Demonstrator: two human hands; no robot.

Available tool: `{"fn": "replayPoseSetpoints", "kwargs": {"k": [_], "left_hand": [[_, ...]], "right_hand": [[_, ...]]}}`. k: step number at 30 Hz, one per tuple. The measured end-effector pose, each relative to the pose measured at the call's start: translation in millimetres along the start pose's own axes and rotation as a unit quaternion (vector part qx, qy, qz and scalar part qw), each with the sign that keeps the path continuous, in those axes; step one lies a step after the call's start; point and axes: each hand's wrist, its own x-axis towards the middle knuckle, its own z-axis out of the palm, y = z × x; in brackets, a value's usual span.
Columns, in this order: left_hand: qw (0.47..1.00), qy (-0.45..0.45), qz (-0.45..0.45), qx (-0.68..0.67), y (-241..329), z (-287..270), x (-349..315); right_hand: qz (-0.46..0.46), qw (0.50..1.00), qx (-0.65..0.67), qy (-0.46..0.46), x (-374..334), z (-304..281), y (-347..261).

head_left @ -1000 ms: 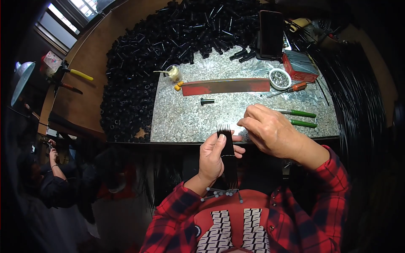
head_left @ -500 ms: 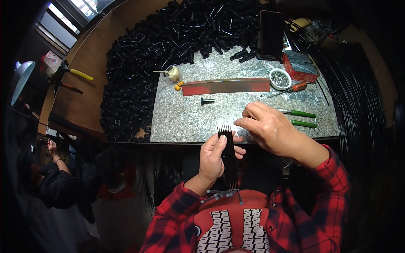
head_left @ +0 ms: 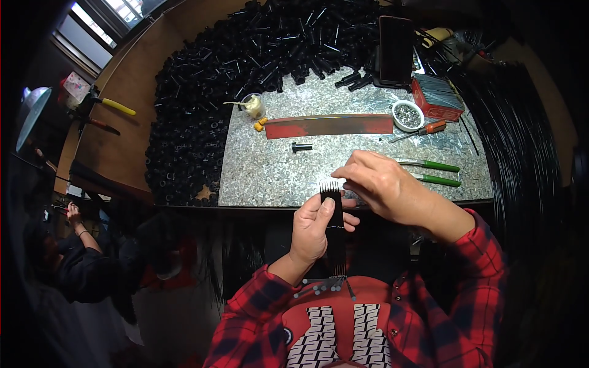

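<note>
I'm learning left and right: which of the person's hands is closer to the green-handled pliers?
The right hand. It is just left of the green-handled pliers. The left hand is farther left and lower in the picture, holding the black strip.

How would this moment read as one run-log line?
left hand: holding black strip | right hand: near strip's far end | on table: screwdriver, white bowl

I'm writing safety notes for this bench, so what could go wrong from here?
The thin prongs on the black strip in the left hand might bend or prick the right hand, close beside them. The open white bowl of small metal pieces could spill if knocked. The loose black part on the speckled board might roll if nudged.
</note>
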Motion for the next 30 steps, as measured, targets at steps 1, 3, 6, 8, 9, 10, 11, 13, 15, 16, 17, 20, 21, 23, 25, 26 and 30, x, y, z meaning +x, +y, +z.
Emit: {"fn": "replayPoseSetpoints", "kwargs": {"k": [1, 3, 6, 8, 9, 10, 11, 13, 15, 16, 17, 20, 21, 23, 25, 26, 30], "left_hand": [[1.000, -0.002, 0.006, 0.018, -1.7, -0.4, -0.2], [0.999, -0.003, 0.012, 0.036, -3.7, -0.8, 0.3], [0.999, -0.018, 0.031, 0.040, -4.5, -1.3, 1.7], [0.998, -0.019, 0.041, 0.047, -5.7, -2.7, 1.1], [0.998, -0.017, 0.042, 0.045, -5.9, -3.1, 0.9], [0.998, -0.019, 0.040, 0.044, -6.4, -3.7, 1.0], [0.998, -0.020, 0.038, 0.043, -6.9, -4.2, 0.9], [0.997, -0.022, 0.047, 0.050, -8.4, -4.3, 0.5], [0.997, -0.025, 0.056, 0.057, -8.5, -3.5, -0.2], [0.997, -0.023, 0.057, 0.055, -7.1, -2.2, -0.8], [0.997, -0.022, 0.059, 0.053, -6.3, -1.5, -1.3], [0.994, -0.019, 0.062, 0.088, -9.4, -5.9, -0.7], [0.994, -0.016, 0.064, 0.086, -9.2, -5.9, -0.9], [0.994, -0.030, 0.072, 0.080, -8.5, -3.8, 0.1], [0.994, -0.039, 0.070, 0.074, -6.2, -3.6, 0.3], [0.994, -0.051, 0.066, 0.072, -5.6, -3.9, 0.2], [0.994, -0.051, 0.069, 0.075, -6.8, -6.9, 0.0]], "right_hand": [[0.011, 0.999, 0.047, 0.011, 2.4, 1.7, 1.7], [0.027, 0.998, 0.063, -0.001, 7.3, 2.4, 3.2], [0.054, 0.995, 0.083, -0.027, 15.7, 5.1, 4.5], [0.064, 0.993, 0.088, -0.043, 20.0, 6.7, 6.0], [0.077, 0.990, 0.098, -0.063, 21.8, 7.3, 6.9], [0.090, 0.986, 0.108, -0.084, 23.2, 8.0, 7.7], [0.089, 0.986, 0.109, -0.088, 24.3, 7.6, 6.7], [0.123, 0.980, 0.127, -0.092, 26.4, 5.9, 3.6], [0.138, 0.976, 0.139, -0.097, 26.7, 7.0, 2.8], [0.155, 0.971, 0.152, -0.099, 27.0, 7.6, 2.8], [0.154, 0.971, 0.151, -0.103, 27.9, 8.3, 3.1], [0.127, 0.974, 0.161, -0.092, 29.4, 11.9, 5.5], [0.104, 0.982, 0.135, -0.082, 28.7, 12.9, 6.4], [0.080, 0.988, 0.105, -0.075, 26.9, 12.4, 5.9], [0.045, 0.995, 0.074, -0.041, 25.0, 12.3, 3.5], [0.043, 0.995, 0.073, -0.045, 24.5, 12.0, 3.0], [0.061, 0.992, 0.095, -0.054, 24.8, 11.9, 0.3]]}}
